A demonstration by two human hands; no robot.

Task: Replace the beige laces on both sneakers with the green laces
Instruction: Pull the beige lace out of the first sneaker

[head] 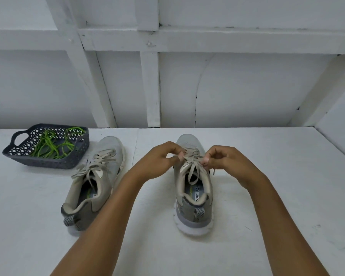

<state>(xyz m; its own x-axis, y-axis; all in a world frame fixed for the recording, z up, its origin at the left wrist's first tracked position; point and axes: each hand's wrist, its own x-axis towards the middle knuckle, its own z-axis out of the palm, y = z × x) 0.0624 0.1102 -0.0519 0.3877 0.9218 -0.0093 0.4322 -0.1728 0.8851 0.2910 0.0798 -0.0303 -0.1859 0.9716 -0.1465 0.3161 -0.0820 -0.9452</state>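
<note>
At the centre of the frame a grey sneaker (193,198) stands upright on the white tabletop (277,186), toe toward the top of the picture and heel toward the bottom, with part of a printed insole label showing inside its opening. Both hands reach up from the lower edge and meet over its lacing. The left hand (162,157) has its fingers curled and pinches the beige lace (192,169) at the left side of the eyelet rows. The right hand (224,158), likewise curled, pinches the same lace at the right side. The lace is threaded through the shoe and untied, with a loose loop hanging into the opening and one end showing past the right side. Left of centre stands the second sneaker (100,182), angled with its toe toward the upper right; its own beige laces (97,161) are threaded and untied, the ends trailing over its left side. In the left part of the frame, just beside that shoe's toe, sits a dark lattice basket (54,163) with a cut-out handle, and the green laces (52,146) lie in a loose tangle inside it. Behind the tabletop rises a white panelled wall (247,86) with raised battens.
</note>
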